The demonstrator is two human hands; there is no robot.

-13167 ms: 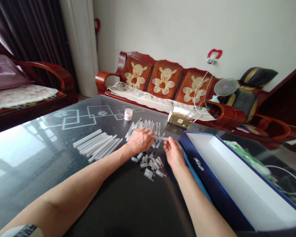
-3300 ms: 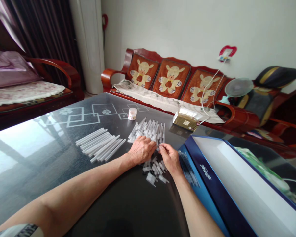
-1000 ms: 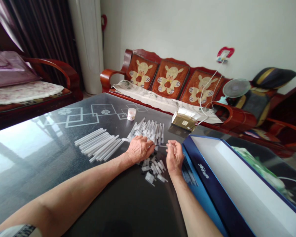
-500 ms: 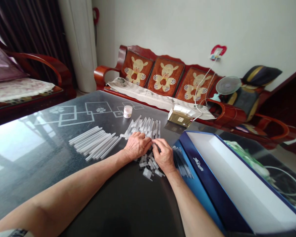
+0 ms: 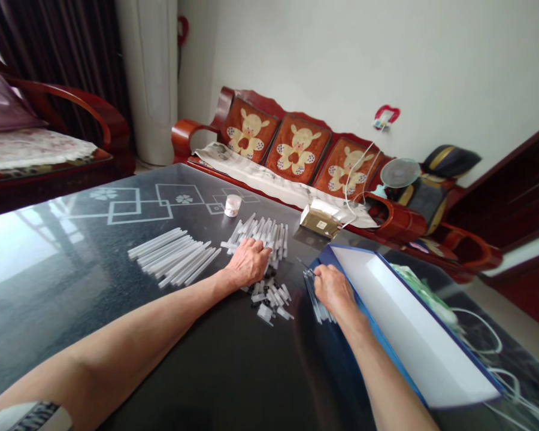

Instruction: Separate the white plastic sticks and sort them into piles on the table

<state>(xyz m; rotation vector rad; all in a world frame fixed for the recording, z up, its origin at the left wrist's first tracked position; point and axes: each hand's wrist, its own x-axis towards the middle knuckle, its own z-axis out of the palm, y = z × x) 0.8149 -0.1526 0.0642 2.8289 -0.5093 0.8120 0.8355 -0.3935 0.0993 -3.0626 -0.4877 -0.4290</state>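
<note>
My left hand [image 5: 248,263] is closed, with its fingertips at the near edge of a bundle of clear pen barrels [image 5: 263,230]; whatever it grips is hidden. My right hand [image 5: 335,288] pinches a thin pen refill [image 5: 303,264], its end poking out to the left. Under and beside that hand lie more slim refills [image 5: 313,299] in a row. Between the hands is a loose heap of small white pen caps [image 5: 273,296] mixed with small black parts. Left of my left hand, several long whitish tubes [image 5: 175,254] lie side by side.
A long blue box [image 5: 413,335] with a white inside stands at the right. Behind the barrels are a small round jar [image 5: 232,206] and a tissue pack [image 5: 320,220]. A green-white bag [image 5: 424,293] and white cable lie beyond the box. A wooden sofa [image 5: 197,133] stands behind the table.
My right hand has left my left hand's fingertips and moved right to the refills, where it now pinches one. My left hand stays near the barrels. The view has shifted slightly.
</note>
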